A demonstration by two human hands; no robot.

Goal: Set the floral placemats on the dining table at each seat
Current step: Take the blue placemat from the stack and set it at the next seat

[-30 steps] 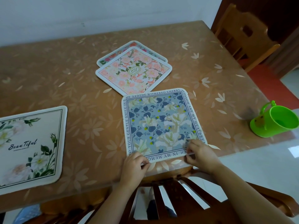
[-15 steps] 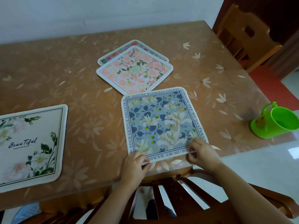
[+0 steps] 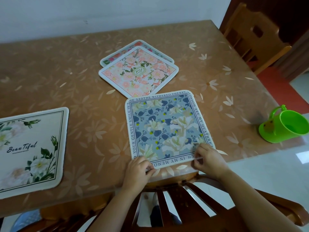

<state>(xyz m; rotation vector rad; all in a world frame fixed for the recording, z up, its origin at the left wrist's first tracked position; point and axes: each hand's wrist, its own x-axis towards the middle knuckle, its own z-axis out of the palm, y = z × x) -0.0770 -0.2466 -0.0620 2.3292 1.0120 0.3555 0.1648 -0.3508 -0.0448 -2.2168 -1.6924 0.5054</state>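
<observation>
Head view: brown flower-print dining table (image 3: pixel 66 72), wall behind it. Blue placemat (image 3: pixel 167 129) with white lilies and a text border lies flat at the near table edge, centred on the wooden chair (image 3: pixel 175 198) whose slatted back shows below. Left hand (image 3: pixel 138 168) at the mat's near left corner, fingers curled, pinching the near edge. Right hand (image 3: pixel 209 158) at the near right corner, thumb and fingers curled, pinching that edge too; neither hand has anything else in it. Mat's far edge just touches or slightly overlaps the corner of the pink placemat (image 3: pixel 138 72), which sits rotated near mid-table. Pink one lies on top of another placemat (image 3: pixel 120 53) with red flowers, only its far strip visible. White placemat (image 3: pixel 28 148) marked "Beautiful", green leaves and white blooms, lies flat at the left near edge, partly cut off by the frame, well apart from the blue one. Green plastic cup (image 3: pixel 287 129) lies tipped on its side at the right table edge, opening facing right. Second wooden chair (image 3: pixel 255 36) stands at the far right end of the table.
</observation>
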